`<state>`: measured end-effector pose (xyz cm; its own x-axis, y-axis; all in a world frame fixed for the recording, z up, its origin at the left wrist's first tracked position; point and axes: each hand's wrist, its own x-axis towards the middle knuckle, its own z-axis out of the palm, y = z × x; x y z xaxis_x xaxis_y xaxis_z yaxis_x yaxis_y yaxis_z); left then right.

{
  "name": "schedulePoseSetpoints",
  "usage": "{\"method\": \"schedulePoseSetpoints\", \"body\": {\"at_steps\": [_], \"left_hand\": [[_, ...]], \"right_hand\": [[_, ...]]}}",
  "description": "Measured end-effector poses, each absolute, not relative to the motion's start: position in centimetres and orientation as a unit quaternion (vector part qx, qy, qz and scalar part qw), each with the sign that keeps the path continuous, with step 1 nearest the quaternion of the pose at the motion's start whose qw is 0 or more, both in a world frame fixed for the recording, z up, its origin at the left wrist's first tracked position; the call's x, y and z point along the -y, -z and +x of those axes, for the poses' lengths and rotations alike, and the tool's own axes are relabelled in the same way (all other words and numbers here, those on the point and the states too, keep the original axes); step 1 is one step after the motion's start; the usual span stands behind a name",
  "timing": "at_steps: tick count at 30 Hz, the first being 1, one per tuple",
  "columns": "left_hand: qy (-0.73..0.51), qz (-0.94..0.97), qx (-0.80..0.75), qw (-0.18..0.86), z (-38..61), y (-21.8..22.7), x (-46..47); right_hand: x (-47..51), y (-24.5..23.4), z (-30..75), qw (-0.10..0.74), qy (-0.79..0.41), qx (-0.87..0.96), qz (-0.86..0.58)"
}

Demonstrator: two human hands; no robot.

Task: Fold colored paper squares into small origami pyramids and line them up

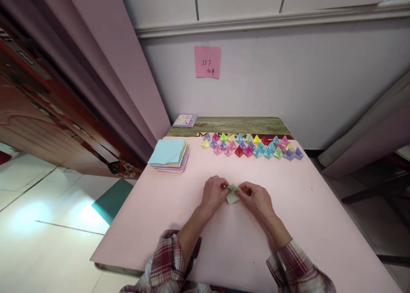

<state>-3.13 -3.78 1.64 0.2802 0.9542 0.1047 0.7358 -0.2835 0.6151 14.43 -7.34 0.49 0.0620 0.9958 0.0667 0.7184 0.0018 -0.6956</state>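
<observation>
The left hand and right hand pinch green paper from opposite sides, likely steadying it. Folded shapes sit beyond, presumably out of the way.

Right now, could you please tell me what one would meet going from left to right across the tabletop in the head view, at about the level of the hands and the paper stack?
Stack of coloured paper → left hand → pale green paper → right hand.
</observation>
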Motion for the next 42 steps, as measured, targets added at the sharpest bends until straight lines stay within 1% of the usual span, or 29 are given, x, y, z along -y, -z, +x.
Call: {"method": "schedulePoseSetpoints", "body": {"at_steps": [2,4,6,8,11,13,19,24,29,33,36,42], "left_hand": [[-0.283,0.788,-0.523,0.163,-3.3,-2.2,3.9],[-0.304,0.815,-0.484,0.095,-3.7,-2.7,4.3],[-0.293,0.84,-0.454,0.054,-4.1,-2.7,5.0],[-0.276,0.854,-0.439,0.047,-4.6,-2.1,5.9],[-0.262,0.858,-0.438,0.063,-5.2,-0.9,7.2],[-0.247,0.86,-0.441,0.065,-5.4,-0.4,7.8],[-0.223,0.872,-0.43,0.077,-6.1,-0.8,8.2],[-0.246,0.86,-0.426,0.136,-6.4,-0.4,8.4],[-0.272,0.799,-0.498,0.197,-5.7,0.1,7.7],[-0.283,0.76,-0.545,0.213,-4.9,0.2,7.2],[-0.289,0.746,-0.563,0.207,-4.6,0.4,7.2],[-0.312,0.735,-0.564,0.209,-4.6,0.8,7.4]], "right_hand": [[7.2,-0.7,14.5,0.348,-0.163,0.656,-0.65],[7.3,-0.8,14.6,0.39,-0.07,0.68,-0.617],[7.8,-0.6,14.8,0.393,-0.004,0.718,-0.574],[8.7,-0.1,14.9,0.361,0.018,0.762,-0.538],[9.9,0.9,14.7,0.311,-0.001,0.799,-0.515],[10.4,1.6,14.5,0.295,-0.02,0.804,-0.515],[10.4,2.2,14.6,0.318,-0.049,0.794,-0.515],[10.4,2.1,14.7,0.293,-0.091,0.797,-0.52],[10.3,1.7,13.6,0.287,-0.128,0.741,-0.593],[10.0,1.3,12.8,0.283,-0.171,0.653,-0.682],[9.5,0.7,12.5,0.251,-0.196,0.626,-0.712],[7.4,-1.9,11.4,0.142,-0.189,0.652,-0.721]]}}
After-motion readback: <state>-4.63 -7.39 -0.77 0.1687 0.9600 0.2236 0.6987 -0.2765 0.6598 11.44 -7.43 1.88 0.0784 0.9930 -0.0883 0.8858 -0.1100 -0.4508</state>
